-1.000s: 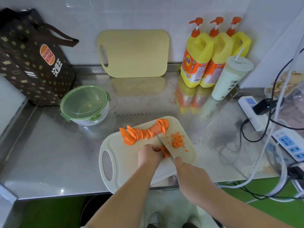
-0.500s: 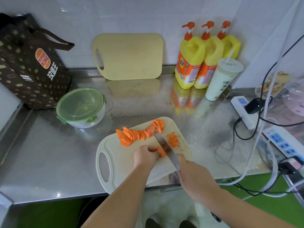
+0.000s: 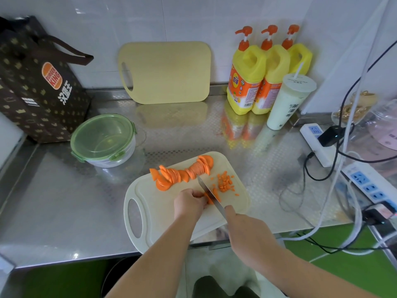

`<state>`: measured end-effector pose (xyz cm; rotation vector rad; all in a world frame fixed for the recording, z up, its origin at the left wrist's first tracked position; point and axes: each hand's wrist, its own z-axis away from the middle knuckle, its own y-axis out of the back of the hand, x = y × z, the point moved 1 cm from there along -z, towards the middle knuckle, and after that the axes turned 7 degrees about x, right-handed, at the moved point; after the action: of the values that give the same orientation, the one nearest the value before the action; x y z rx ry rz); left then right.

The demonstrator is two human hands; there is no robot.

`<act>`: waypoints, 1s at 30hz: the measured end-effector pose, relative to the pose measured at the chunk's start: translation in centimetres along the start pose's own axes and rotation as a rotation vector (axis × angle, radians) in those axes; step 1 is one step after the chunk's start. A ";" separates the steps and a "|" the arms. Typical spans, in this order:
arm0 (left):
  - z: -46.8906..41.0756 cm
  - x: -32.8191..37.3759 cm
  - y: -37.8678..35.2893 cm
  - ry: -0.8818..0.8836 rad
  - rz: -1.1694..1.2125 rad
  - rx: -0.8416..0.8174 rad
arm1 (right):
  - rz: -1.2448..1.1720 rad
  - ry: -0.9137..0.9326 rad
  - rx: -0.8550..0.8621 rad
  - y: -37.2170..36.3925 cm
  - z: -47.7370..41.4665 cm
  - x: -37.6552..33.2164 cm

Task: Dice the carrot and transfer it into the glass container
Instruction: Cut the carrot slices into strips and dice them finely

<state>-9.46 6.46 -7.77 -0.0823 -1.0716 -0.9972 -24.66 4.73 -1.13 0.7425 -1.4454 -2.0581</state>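
One wide-angle camera sat on my head, looking forward and steeply down. My left hand (image 3: pixel 189 203) and right hand (image 3: pixel 247 231) reached in from the bottom edge, nearest the lens; the steel counter (image 3: pixel 64 211) spread beyond them, and the tiled wall (image 3: pixel 171 18) curved across the top, farthest away.

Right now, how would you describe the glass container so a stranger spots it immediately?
On the steel counter, find the brown Burger King bag at the back left. Just in front of it, left of the white cutting board, sits the round glass container. Only it carries a translucent green clip lid.
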 end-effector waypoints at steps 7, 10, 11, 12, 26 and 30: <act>-0.2 -0.1 0.0 -0.001 -0.021 0.009 | 0.015 -0.013 -0.066 -1.0 -0.4 -0.3; 0.0 0.0 0.1 -0.013 -0.024 0.007 | -0.029 -0.037 -0.052 -0.8 -0.4 0.0; 0.0 0.0 0.1 -0.020 -0.023 0.007 | -0.054 -0.051 -0.042 -0.6 -0.5 0.1; 0.1 -0.1 0.1 -0.028 -0.021 0.006 | -0.076 -0.063 -0.027 -0.5 -0.5 0.2; -0.1 -0.5 0.2 -0.025 0.002 -0.001 | -0.061 -0.048 0.028 0.1 0.3 -0.4; 0.0 -0.4 0.2 -0.010 0.006 0.007 | -0.062 -0.063 0.029 -0.1 0.1 -0.6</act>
<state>-9.37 6.80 -8.03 -0.0848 -1.0835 -0.9881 -24.31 5.22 -1.14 0.7493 -1.5069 -2.1293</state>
